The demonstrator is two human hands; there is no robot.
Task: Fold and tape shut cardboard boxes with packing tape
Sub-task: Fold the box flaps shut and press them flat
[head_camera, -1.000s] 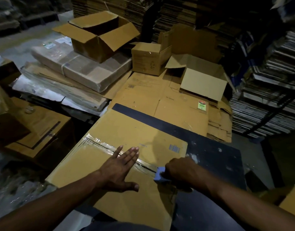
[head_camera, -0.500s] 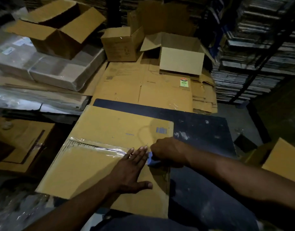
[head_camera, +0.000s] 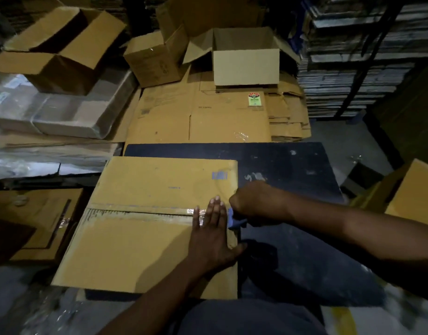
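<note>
**Tape at the seam's right end**

While my left hand point(head_camera: 211, 234) lies flat on the box point(head_camera: 145, 240), fingers straight and together, it presses the clear tape point(head_camera: 159, 212) down over the seam near the box's right edge. My right hand point(head_camera: 255, 201) sits just beside it, off that edge, curled round a small blue tool point(head_camera: 235, 222) that touches the end of the tape; I cannot tell exactly what the tool is. I see the box lying flattened on a dark table point(head_camera: 292, 165), its left part hanging past the table's edge. Its tape runs the length of the seam, shiny near my fingers. Beyond the table lies a stack of flat cardboard point(head_camera: 208, 117), with an open white box point(head_camera: 245, 60) standing on it. Another open box point(head_camera: 63, 49) rests on wrapped bundles at far left.
</note>
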